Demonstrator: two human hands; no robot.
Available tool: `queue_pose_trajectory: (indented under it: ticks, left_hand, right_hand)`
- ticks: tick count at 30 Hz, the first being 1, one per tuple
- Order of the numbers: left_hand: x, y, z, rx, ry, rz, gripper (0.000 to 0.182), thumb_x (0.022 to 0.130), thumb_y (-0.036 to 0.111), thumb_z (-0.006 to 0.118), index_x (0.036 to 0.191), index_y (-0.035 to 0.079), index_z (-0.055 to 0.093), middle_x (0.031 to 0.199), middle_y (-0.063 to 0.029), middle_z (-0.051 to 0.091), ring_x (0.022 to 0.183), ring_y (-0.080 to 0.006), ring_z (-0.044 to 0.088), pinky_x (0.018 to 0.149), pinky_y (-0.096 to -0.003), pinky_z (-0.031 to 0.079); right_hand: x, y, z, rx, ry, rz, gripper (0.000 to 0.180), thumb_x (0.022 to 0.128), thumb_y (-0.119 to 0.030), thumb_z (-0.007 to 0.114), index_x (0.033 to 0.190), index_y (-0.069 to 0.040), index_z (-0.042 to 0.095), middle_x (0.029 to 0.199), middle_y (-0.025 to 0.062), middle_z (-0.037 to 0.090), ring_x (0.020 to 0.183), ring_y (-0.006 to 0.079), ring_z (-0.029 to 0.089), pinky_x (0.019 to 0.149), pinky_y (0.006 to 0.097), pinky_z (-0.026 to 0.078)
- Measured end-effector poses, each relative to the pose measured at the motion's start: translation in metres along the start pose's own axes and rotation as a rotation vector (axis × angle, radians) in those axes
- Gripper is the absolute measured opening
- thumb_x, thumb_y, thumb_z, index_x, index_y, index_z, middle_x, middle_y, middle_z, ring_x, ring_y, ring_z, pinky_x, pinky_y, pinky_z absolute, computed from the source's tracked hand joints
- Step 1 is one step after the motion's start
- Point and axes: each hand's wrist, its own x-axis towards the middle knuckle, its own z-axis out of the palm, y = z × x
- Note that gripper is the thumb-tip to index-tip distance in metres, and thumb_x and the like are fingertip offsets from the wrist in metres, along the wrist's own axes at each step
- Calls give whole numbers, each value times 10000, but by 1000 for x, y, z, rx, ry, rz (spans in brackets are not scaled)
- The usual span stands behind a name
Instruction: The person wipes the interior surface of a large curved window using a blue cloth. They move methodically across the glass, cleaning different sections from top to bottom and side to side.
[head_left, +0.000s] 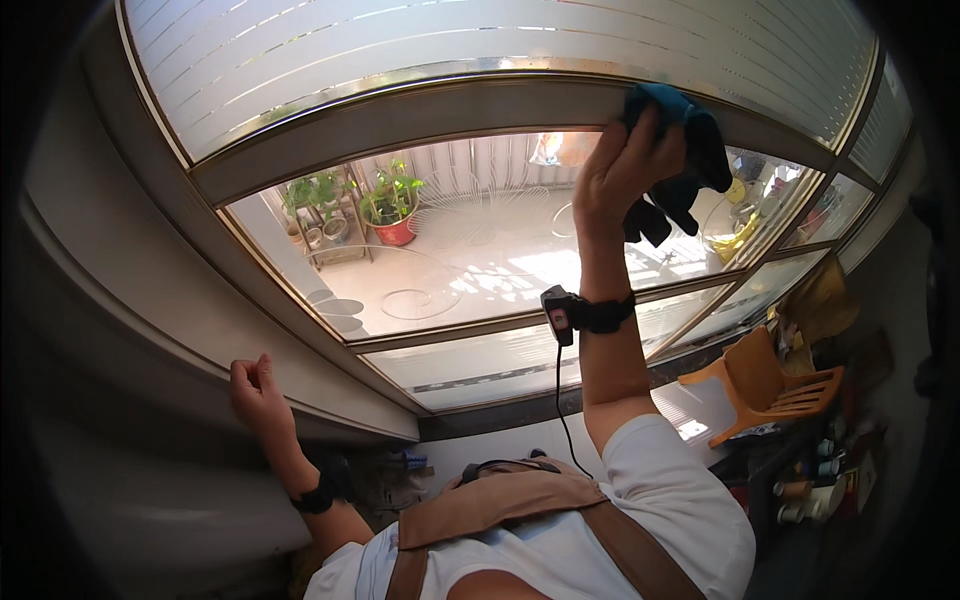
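My right hand (626, 176) is raised and grips a dark teal cloth (664, 101). It presses the cloth against the horizontal rail (420, 112) of a glazed door, near the rail's right part. Loose dark folds of cloth hang beside the wrist, in front of the clear glass pane (480, 277), which bears etched floral and spiral patterns. Above the rail is a frosted panel (495, 37) with clear stripes. My left hand (259, 397) is held low in front of the pale door casing (300, 352). Its fingers are curled in, and nothing shows in them.
A black strapped device (562, 311) on my right wrist trails a cable (560, 405). To the right stand an orange wooden chair (765, 375) and a dark shelf or rack with spools (810, 499). Through the glass, potted plants (390, 202) stand on a sunlit floor.
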Motion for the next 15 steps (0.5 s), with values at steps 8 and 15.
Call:
queue_pose_trajectory:
  ticks: [8, 15]
  left_hand:
    - [-5, 10, 17, -237, -113, 14, 320, 969, 196, 692, 790, 30, 484, 661, -18, 463, 609, -117, 370, 557, -294, 368]
    - [-24, -34, -17, -318, -120, -21, 308, 969, 171, 691, 778, 48, 483, 668, 24, 425, 628, -78, 342, 556, -258, 332]
  right_hand:
    - [-42, -212, 0, 645, -502, -293, 377, 891, -142, 679, 1266, -121, 646, 1232, 98, 600, 1131, 348, 548, 979, 483, 447]
    - [-25, -71, -2, 302, -343, 14, 429, 1015, -155, 529, 1417, -11, 485, 1279, 245, 508, 997, 304, 613, 821, 352, 506]
